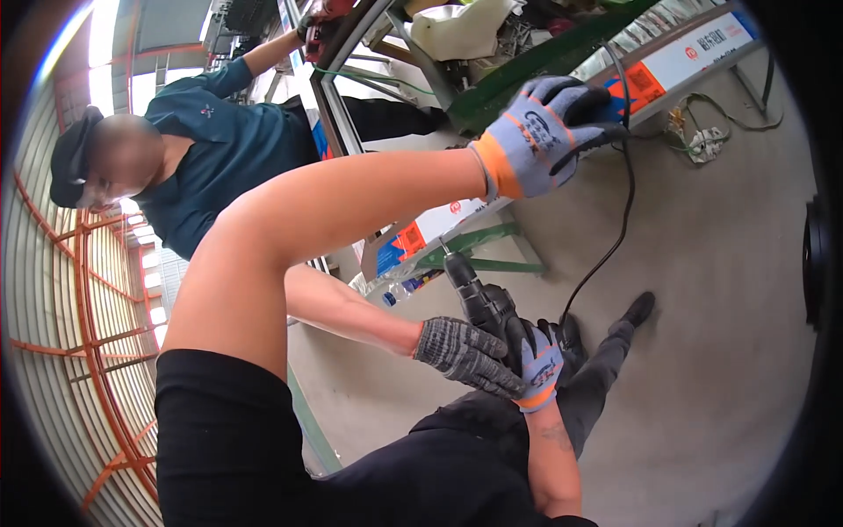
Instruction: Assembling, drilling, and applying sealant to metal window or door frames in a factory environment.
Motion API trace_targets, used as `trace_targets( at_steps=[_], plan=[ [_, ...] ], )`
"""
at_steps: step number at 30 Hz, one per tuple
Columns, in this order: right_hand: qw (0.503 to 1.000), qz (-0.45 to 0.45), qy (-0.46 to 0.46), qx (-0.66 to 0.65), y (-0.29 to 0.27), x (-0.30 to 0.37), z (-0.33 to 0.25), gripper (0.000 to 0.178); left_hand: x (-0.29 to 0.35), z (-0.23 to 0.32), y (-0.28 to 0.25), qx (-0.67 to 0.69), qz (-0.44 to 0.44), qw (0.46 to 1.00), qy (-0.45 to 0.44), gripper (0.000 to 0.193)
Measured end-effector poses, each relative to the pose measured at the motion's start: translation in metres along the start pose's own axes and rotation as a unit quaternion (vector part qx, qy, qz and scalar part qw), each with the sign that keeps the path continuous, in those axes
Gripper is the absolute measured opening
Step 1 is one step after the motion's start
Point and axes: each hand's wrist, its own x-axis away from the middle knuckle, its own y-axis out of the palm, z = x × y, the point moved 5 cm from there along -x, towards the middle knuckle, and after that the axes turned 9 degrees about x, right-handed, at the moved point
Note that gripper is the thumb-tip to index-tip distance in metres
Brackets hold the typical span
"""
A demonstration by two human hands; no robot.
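My right hand (541, 369), in a grey-blue glove with an orange cuff, wraps round the grip of a black power drill (479, 299). Its thin bit points up and left, toward a long profile (698, 54) covered in white, blue and orange film. Another person's hand (470, 356), in a grey striped glove, lies against the drill and touches my right glove. Stretched across to the upper right, my left hand (549, 132) is over the profile with fingers and thumb apart. Beside its fingertips hangs a black cord (626, 211), running down toward the drill.
On the left stands a person (224, 132) in a dark teal shirt and cap, close to the frame. Green supports (492, 250) carry the profile. A clear bottle (399, 290) and a loose cable (729, 119) with scraps lie on the floor.
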Motion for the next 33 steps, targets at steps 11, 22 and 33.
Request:
trace_targets(
  at_steps=[11,22,33],
  plan=[
    [1.0,0.022,-0.015,-0.013,0.014,0.008,-0.01,0.053,0.009,0.007,-0.003,-0.011,-0.005,1.0,-0.006,0.063],
    [0.996,0.089,-0.002,-0.022,0.002,-0.004,-0.034,0.054,0.009,0.006,-0.014,-0.056,0.002,0.998,0.016,0.057],
    [0.991,0.12,0.026,0.046,-0.027,0.022,-0.058,0.054,0.001,0.037,-0.017,0.029,0.051,0.998,0.025,0.048]
  ],
)
